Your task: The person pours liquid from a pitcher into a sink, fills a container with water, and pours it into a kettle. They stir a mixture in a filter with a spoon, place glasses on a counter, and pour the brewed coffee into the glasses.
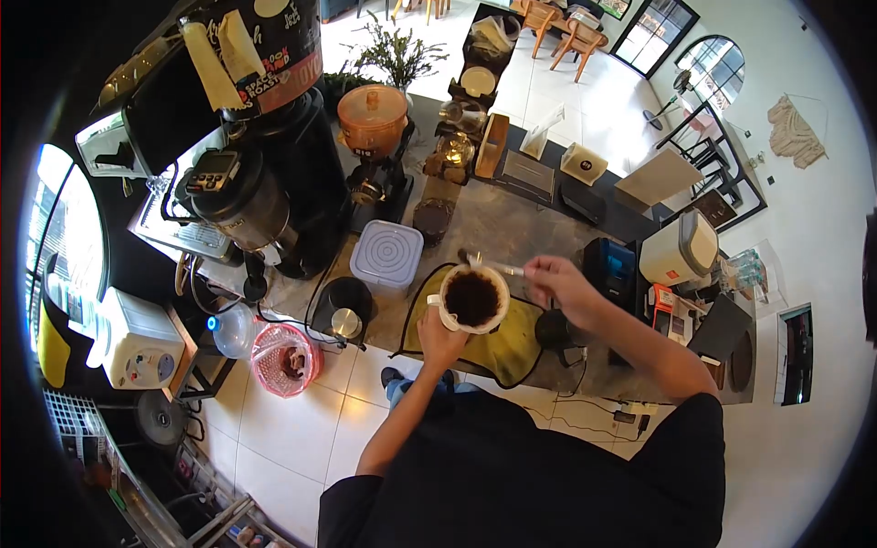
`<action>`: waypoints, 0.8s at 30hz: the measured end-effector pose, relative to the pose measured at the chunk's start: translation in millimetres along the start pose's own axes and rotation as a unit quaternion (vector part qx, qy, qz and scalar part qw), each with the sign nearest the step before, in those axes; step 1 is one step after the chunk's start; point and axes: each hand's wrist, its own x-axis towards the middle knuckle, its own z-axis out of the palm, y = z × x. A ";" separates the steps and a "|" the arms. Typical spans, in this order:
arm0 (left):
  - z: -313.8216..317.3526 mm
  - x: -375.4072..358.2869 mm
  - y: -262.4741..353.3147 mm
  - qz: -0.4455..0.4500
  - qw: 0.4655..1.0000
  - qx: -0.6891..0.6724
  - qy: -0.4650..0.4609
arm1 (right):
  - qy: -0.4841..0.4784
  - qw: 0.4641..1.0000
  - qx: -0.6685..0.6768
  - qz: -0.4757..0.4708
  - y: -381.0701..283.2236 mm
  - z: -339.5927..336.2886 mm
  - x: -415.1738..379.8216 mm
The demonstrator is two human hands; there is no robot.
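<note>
My left hand (442, 337) is wrapped round the near side of a white coffee dripper (445, 313), just below its small side handle. Dark wet coffee (472, 299) fills the paper filter inside it. My right hand (559, 285) pinches the end of a metal spoon (508, 269), which reaches left across the dripper's far rim. Beneath the dripper a yellow-green cloth with dark edging (512, 352) lies on the counter. A black kettle (554, 330) stands just right of the cloth, below my right hand.
Left of the cloth are a lidded plastic tub (387, 253), a coffee grinder (373, 151) and a black coffee machine (274, 205). A pink bin (285, 363) stands on the floor. Boxes and a white-and-beige container (681, 247) line the counter's right side, with cables (594, 402) along the front edge.
</note>
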 end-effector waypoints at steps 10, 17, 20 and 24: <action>0.4 -0.8 1.3 -0.004 1.000 0.010 0.012 | 0.045 0.974 -0.169 -0.144 0.7 -9.6 135.4; 0.4 -1.1 -1.4 0.008 1.000 0.007 0.005 | 0.123 0.794 -0.508 -0.311 -3.1 9.8 168.2; 1.5 -2.7 -9.0 0.000 1.000 0.014 -0.012 | 0.110 0.741 -0.574 -0.329 -6.5 17.7 171.6; 0.5 -3.3 -10.4 0.010 1.000 0.023 -0.011 | 0.104 0.698 -0.620 -0.342 -4.5 25.2 177.1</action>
